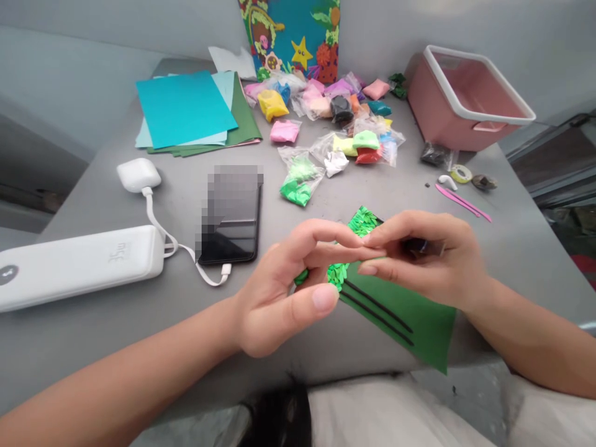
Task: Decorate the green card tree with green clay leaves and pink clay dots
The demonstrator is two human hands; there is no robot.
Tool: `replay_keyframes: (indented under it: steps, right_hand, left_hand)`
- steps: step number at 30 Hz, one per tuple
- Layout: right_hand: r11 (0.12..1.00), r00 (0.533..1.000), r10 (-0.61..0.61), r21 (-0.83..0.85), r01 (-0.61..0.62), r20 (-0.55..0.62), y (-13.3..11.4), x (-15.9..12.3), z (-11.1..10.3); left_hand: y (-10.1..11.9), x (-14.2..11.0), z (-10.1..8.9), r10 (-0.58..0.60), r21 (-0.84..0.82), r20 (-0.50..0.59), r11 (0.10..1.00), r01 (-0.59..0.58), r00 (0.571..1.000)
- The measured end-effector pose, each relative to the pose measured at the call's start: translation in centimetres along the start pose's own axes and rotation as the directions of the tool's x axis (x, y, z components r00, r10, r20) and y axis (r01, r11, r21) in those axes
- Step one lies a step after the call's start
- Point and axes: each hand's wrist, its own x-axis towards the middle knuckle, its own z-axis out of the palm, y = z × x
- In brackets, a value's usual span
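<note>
My left hand [291, 282] reaches in from the left, its index and middle fingers stretched toward the right hand. A dark green lump of modelling clay [302, 277] shows at its curled lower fingers. My right hand [428, 254] is closed in a pinch at the left fingertips; what lies between the fingers is hidden. Beneath both hands lies a green paper sheet [419, 316]. It bears two thin black clay strips [379, 307] and a patch of small bright green leaf-shaped clay pieces [363, 220], partly covered by the hands.
Bagged coloured clay [342, 108] lies at the back before a decorated picture [300, 40]. Coloured sheets [186, 112] are stacked back left. A phone [233, 217], white power bank [84, 264] and earphone case [138, 176] sit left. Right are a pink bin [447, 99] and pink tools [463, 202].
</note>
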Motion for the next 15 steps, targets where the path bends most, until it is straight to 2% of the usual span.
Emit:
replay_keyframes:
  steps: [3, 6, 8, 9, 12, 15]
  right_hand:
    - [1.000, 0.999, 0.020, 0.002, -0.020, 0.038, 0.7, 0.1, -0.7]
    - [0.998, 0.996, 0.027, -0.063, -0.021, 0.088, 1.7, 0.1, -1.2]
    - [0.987, 0.996, -0.013, -0.160, 0.027, 0.087, 2.4, 0.1, -1.4]
    - [0.972, 0.994, -0.072, -0.220, 0.088, 0.079, 2.8, 0.1, -1.5]
    - [0.840, 0.953, -0.284, -0.451, 0.302, 0.110, 3.3, 0.3, -1.9]
    - [0.650, 0.908, -0.361, -0.642, 0.407, 0.211, 3.5, 0.7, -2.4]
  left_hand:
    - [0.5, 0.4, 0.2, -0.072, -0.127, -0.025, 0.990, 0.068, 0.997]
    - [1.1, 1.3, 0.4, -0.197, -0.245, -0.126, 0.956, 0.162, 0.972]
    - [1.4, 2.1, 0.2, -0.286, -0.298, -0.178, 0.928, 0.226, 0.942]
    - [1.6, 2.4, 0.0, -0.332, -0.309, -0.189, 0.913, 0.265, 0.924]
    - [1.8, 3.1, -0.6, -0.425, -0.295, -0.200, 0.885, 0.360, 0.883]
    - [1.9, 3.3, -0.9, -0.442, -0.265, -0.201, 0.884, 0.386, 0.874]
